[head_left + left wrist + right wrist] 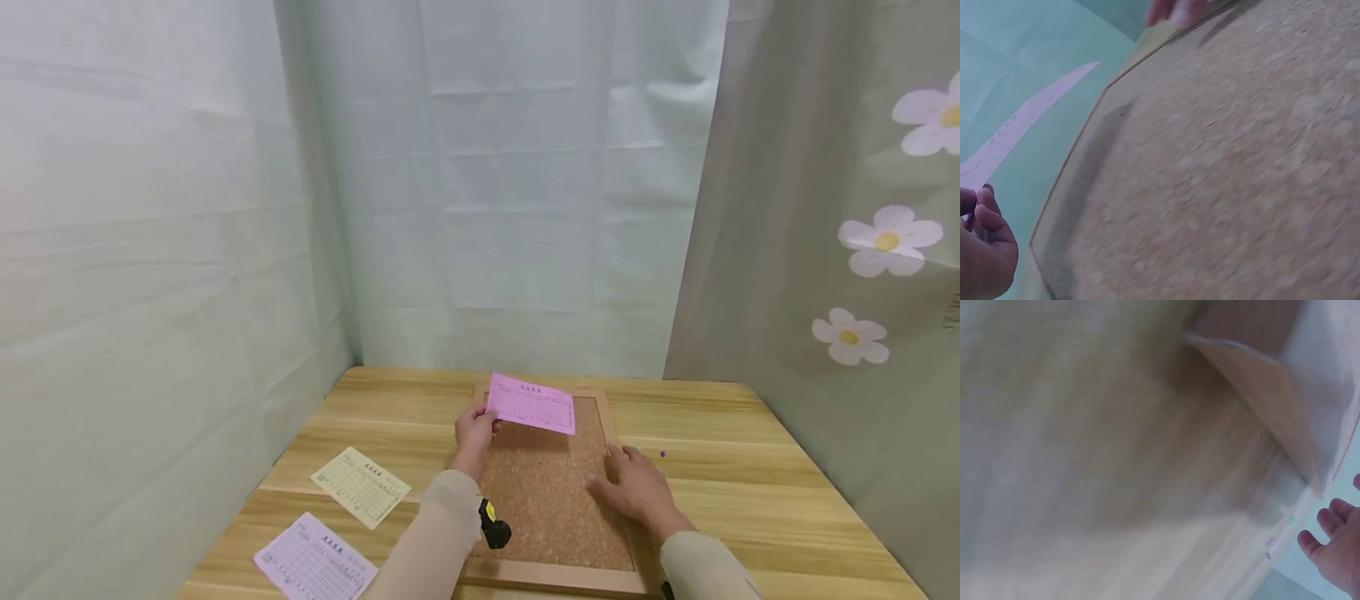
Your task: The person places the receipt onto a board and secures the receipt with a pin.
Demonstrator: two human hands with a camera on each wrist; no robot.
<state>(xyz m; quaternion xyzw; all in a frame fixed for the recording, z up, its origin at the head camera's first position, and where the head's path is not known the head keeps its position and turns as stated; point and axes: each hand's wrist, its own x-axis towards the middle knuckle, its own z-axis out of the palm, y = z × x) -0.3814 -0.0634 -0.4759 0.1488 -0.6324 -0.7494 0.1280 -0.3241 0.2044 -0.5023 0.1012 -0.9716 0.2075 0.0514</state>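
A cork board [555, 508] was laid on a wood-grained desk [757, 500], its long axis running away from the person. Above the board's far end, a printed pink slip [534, 407] was held up by the left hand [474, 433]. The slip's left end was pinched between thumb and fingers; the rest was extended rightward from them, unsupported. Its long axis was set roughly across the board, dipping to the right, and a shadow was cast beneath, so paper and cork were apart.

The right hand [642, 492] was placed at the board's right edge, nearer the person than the slip and not touching it. Its fingers were loosely spread, with nothing held; whether the board was touched by them could not be told. The slip's free right end was judged the part most easily reached by that hand.

Left of the board, a yellow slip [362, 487] and, nearer the person, a lilac slip [317, 560] were laid flat. Right of the board, a purple speck [663, 454] was too small to be identified.
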